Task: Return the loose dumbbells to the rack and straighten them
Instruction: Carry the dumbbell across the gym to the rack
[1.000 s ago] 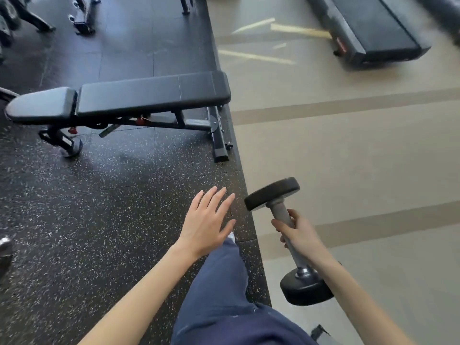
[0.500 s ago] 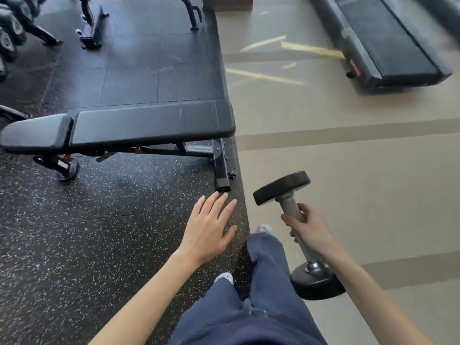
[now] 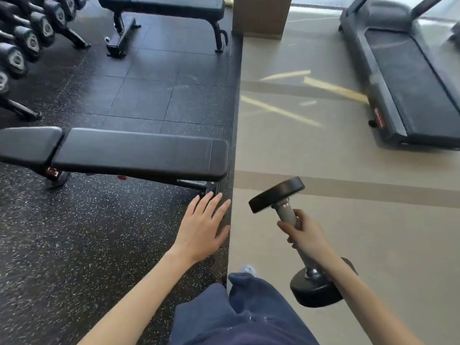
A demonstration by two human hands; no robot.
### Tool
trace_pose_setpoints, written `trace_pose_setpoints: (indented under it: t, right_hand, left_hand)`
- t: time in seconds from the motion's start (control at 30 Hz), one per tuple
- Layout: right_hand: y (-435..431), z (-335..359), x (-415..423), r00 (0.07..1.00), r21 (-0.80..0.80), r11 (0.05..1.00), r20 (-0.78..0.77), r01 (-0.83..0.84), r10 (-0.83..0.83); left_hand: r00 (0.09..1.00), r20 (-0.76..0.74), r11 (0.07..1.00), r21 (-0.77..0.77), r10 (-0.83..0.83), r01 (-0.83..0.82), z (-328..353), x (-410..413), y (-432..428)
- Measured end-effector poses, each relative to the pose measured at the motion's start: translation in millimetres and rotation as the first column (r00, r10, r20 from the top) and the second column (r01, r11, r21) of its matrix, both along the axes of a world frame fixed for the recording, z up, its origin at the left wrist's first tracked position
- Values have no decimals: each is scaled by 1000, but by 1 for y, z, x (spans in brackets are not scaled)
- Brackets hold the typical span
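My right hand (image 3: 305,236) grips the metal handle of a black round-headed dumbbell (image 3: 278,195), held tilted above the beige floor at the lower right. One of its heads points up and away, the other sits low by my forearm. My left hand (image 3: 202,226) hovers with fingers straight and spread, holding nothing, just in front of the near bench. The dumbbell rack (image 3: 25,43), loaded with several black dumbbells, stands at the far upper left.
A black padded bench (image 3: 139,153) lies across the speckled rubber mat directly ahead. A second bench (image 3: 161,6) stands further back. A treadmill (image 3: 410,78) occupies the upper right on the beige floor. A brown column base (image 3: 261,16) stands at the mat's far edge.
The view has lifted and moved forward: the near bench is closer, and the rack, second bench and column have come into sight. Both hands keep their pose, the dumbbell still in the right.
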State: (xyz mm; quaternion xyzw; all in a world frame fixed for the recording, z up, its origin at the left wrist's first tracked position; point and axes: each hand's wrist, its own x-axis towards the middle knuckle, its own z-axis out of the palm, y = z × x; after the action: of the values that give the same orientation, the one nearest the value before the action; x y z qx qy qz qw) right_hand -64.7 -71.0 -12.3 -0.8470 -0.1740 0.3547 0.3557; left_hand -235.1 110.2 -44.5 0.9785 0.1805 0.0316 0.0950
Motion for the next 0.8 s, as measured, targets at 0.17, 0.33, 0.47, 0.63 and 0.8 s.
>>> trace_pose_setpoints:
  t: [0.17, 0.33, 0.47, 0.63, 0.8]
  right_hand:
    - [17, 0, 75, 1000, -17, 1000, 11, -15, 15]
    - [41, -14, 132, 996, -48, 997, -71, -66, 62]
    - [72, -32, 178, 995, -75, 994, -57, -85, 81]
    - [131, -36, 250, 990, -112, 985, -69, -132, 125]
    - [206, -19, 325, 983, -111, 977, -20, -183, 182]
  left_hand:
    - [1000, 17, 999, -40, 21, -20, 4, 76, 12]
    - [999, -37, 998, -50, 37, -39, -5, 134, 33]
    - [998, -60, 998, -46, 28, -31, -21, 184, 66]
    - [996, -60, 996, -63, 61, -65, -23, 251, 123]
    - [996, -19, 994, -69, 83, -84, -10, 324, 194]
